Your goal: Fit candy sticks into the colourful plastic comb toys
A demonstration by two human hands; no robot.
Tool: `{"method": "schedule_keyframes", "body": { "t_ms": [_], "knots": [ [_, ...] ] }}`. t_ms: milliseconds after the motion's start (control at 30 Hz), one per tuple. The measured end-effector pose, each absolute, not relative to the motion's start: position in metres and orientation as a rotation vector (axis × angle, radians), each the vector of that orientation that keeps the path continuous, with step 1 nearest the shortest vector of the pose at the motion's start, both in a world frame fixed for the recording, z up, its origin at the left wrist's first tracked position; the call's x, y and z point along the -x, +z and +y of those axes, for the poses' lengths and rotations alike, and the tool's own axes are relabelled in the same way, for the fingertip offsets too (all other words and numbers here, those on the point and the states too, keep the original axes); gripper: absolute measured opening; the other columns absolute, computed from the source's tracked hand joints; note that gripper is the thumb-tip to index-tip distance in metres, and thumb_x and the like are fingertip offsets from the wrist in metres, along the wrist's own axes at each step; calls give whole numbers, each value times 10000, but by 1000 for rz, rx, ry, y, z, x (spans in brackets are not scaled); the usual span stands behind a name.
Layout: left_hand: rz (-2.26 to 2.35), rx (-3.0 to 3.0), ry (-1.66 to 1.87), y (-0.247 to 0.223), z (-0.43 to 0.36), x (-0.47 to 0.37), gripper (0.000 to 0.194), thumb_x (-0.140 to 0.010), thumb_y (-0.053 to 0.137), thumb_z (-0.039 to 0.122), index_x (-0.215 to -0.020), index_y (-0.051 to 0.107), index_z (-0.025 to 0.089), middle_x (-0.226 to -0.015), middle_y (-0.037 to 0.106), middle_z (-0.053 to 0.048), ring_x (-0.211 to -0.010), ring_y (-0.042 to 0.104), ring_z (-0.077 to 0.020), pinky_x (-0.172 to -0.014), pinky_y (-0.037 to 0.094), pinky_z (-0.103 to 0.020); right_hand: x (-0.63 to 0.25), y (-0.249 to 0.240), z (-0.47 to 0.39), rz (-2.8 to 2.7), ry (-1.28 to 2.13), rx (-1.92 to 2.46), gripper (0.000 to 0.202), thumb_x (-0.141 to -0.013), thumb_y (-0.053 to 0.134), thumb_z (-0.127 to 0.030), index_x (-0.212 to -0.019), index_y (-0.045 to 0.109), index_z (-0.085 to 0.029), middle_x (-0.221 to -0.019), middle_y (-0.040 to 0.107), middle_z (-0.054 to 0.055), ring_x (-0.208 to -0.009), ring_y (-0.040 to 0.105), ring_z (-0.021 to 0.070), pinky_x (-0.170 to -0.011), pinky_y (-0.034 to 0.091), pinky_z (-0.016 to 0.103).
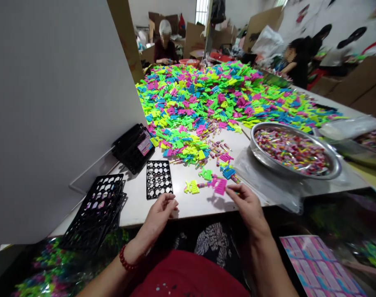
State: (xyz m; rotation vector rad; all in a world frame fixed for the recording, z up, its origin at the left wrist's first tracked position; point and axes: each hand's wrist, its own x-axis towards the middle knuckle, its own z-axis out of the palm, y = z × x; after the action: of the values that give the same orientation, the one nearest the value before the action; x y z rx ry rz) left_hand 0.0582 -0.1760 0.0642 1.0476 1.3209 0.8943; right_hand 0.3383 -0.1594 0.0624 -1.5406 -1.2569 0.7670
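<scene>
My right hand pinches a pink plastic toy piece with a ribbed, comb-like body, just above the table's front edge. A small tube seems to stick out by my fingertips. My left hand is loosely closed at the edge, its fingers curled and nothing visible in them. Beyond it lies a black plastic grid tray. Left of the pink piece lies a yellow toy piece with a patterned tube in its end. Behind are a green piece and a blue piece, the blue one also on a tube.
A large heap of coloured toy pieces covers the far table. At right a metal bowl of small tubes stands on plastic bags. Black trays overhang the left edge beside a white panel. Other people sit beyond.
</scene>
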Motion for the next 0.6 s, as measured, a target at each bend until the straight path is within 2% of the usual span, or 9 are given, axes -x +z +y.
{"method": "schedule_keyframes", "body": {
  "t_ms": [67,133,233,333,500,600],
  "knots": [
    [1365,-1159,898,60,-158,-53,348,-830,580,476,-1002,570,173,-898,634,-55,-825,628,-195,-647,493,-274,-356,59,-140,-1385,295,1620,301,-849,639,-463,-932,705,-182,-1012,690,122,-973,577,299,-873,435,446],
    [1428,-1336,892,58,-136,-52,298,-838,554,439,-974,595,177,-899,650,-51,-811,625,-194,-685,494,-294,-355,53,-122,-1567,19,1578,245,-904,575,-376,-965,705,-178,-1072,684,133,-1046,553,306,-950,390,470],
    [1574,-1572,862,58,-101,-58,203,-842,536,342,-926,618,178,-880,661,-52,-797,611,-203,-745,481,-329,-325,43,-100,-1879,26,1505,188,-952,512,-238,-964,691,-182,-1021,697,103,-991,564,263,-929,396,403],
    [1677,-1652,891,58,-70,-64,117,-826,533,243,-875,614,174,-872,647,-65,-838,590,-227,-816,451,-369,-289,36,-83,-2107,85,1608,148,-936,540,-166,-956,685,-189,-1020,688,91,-969,545,256,-875,388,367],
    [1702,-1741,915,63,-39,-65,87,-789,542,146,-804,622,176,-910,631,-88,-977,556,-263,-947,388,-402,-273,33,-61,-2139,102,1771,132,-906,574,-175,-994,672,-161,-1045,658,136,-1011,520,305,-914,349,423],
    [1615,-1739,902,67,-33,-71,91,-804,557,170,-773,641,182,-894,646,-82,-967,561,-257,-944,386,-384,-283,31,-52,-2102,134,1827,171,-891,562,-178,-1026,662,-146,-1029,639,149,-999,524,309,-922,358,430]
  ]
}}
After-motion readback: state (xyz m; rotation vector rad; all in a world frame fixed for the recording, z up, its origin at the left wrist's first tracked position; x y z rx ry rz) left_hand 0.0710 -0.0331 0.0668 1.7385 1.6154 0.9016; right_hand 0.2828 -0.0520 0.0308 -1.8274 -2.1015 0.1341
